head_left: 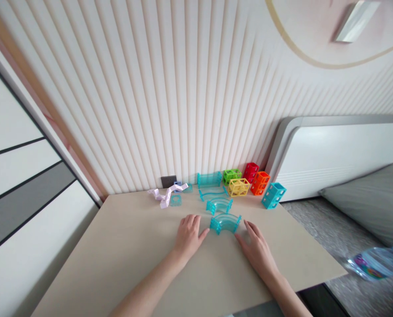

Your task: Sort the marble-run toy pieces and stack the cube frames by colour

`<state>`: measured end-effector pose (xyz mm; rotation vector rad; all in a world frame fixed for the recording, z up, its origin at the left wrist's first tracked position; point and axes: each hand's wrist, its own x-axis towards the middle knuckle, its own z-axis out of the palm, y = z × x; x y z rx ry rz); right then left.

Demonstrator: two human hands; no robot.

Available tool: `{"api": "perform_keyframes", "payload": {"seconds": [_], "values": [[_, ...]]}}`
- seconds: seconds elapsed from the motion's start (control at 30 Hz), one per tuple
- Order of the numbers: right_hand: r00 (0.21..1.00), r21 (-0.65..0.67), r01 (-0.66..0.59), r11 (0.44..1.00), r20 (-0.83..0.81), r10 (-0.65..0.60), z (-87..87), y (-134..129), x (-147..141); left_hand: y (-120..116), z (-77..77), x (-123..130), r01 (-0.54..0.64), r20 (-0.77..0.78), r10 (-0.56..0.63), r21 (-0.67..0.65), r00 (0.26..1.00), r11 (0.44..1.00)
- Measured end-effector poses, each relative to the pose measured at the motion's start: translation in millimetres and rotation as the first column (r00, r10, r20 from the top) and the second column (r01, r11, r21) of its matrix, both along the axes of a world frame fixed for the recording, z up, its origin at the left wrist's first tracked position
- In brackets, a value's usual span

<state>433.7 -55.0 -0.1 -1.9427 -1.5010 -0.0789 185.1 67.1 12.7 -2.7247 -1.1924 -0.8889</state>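
Turquoise curved track (225,223) on the table (133,237).
Left hand (188,234) at nine o'clock, right hand (257,248) at four, empty and loosely spread, apparently framing it; contact unclear. Second curve (219,204) at eleven; blocks (260,183) at one, probably set back for hand room.

Both curved tracks (227,223) are translucent teal, the zigzag piece (165,200) pale lilac, the bench (130,237) beige; the blocks (260,183) are red, orange, yellow, green and turquoise.
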Motion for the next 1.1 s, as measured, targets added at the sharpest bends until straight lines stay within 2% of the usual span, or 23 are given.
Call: {"api": "perform_keyframes", "payload": {"seconds": [0.03, 0.1, 0.2, 0.27, 0.33, 0.43, 0.5, 0.63, 0.77, 0.9, 1.1], "values": [[1.0, 0.073, -0.015, 0.997, 0.019, 0.014, 2.7, -6.2, -4.5, 10.1, 1.0, -13.6, 0.003, 0.023, -0.004, 0.041, 1.0, 0.999], [0.99, 0.219, -0.136, 0.966, 0.066, 0.124, 10.6, -18.0, -20.2, 33.5, 3.7, -42.5, -0.018, 0.047, 0.013, 0.113, 0.999, 0.993], [0.942, 0.278, -0.336, 0.9, 0.106, 0.319, 27.3, -26.4, -62.6, 68.0, 4.8, -81.0, -0.135, 0.055, 0.127, 0.17, 0.99, 0.976], [0.911, 0.195, -0.411, 0.891, 0.104, 0.398, 38.2, -20.7, -99.7, 85.0, 1.0, -98.5, -0.182, 0.028, 0.18, 0.179, 0.983, 0.967], [0.881, 0.079, -0.47, 0.879, 0.095, 0.462, 45.7, -4.1, -136.5, 95.2, -5.8, -108.7, -0.194, 0.001, 0.197, 0.169, 0.98, 0.966], [0.89, -0.079, -0.444, 0.893, 0.079, 0.449, 49.4, 37.9, -178.9, 100.4, -16.4, -114.7, -0.176, -0.001, 0.177, 0.11, 0.984, 0.978], [0.913, -0.167, -0.381, 0.909, 0.085, 0.399, 49.2, 72.3, -195.4, 100.2, -21.5, -116.3, -0.163, 0.023, 0.162, 0.066, 0.987, 0.984], [0.959, -0.275, -0.205, 0.939, 0.134, 0.249, 47.8, 138.8, -205.4, 98.4, -28.6, -120.8, -0.185, 0.068, 0.183, 0.038, 0.981, 0.982], [0.975, -0.302, -0.102, 0.948, 0.157, 0.155, 44.6, 186.2, -199.9, 98.0, -35.4, -123.9, -0.207, 0.128, 0.203, 0.014, 0.971, 0.978], [0.977, -0.324, -0.035, 0.945, 0.188, 0.1, 37.2, 210.3, -191.3, 99.6, -39.4, -122.9, -0.197, 0.213, 0.194, -0.007, 0.958, 0.98], [0.966, -0.354, -0.009, 0.935, 0.238, 0.1, 28.4, 222.9, -181.1, 102.1, -34.5, -125.9, -0.194, 0.386, 0.182, -0.006, 0.904, 0.981]]}}
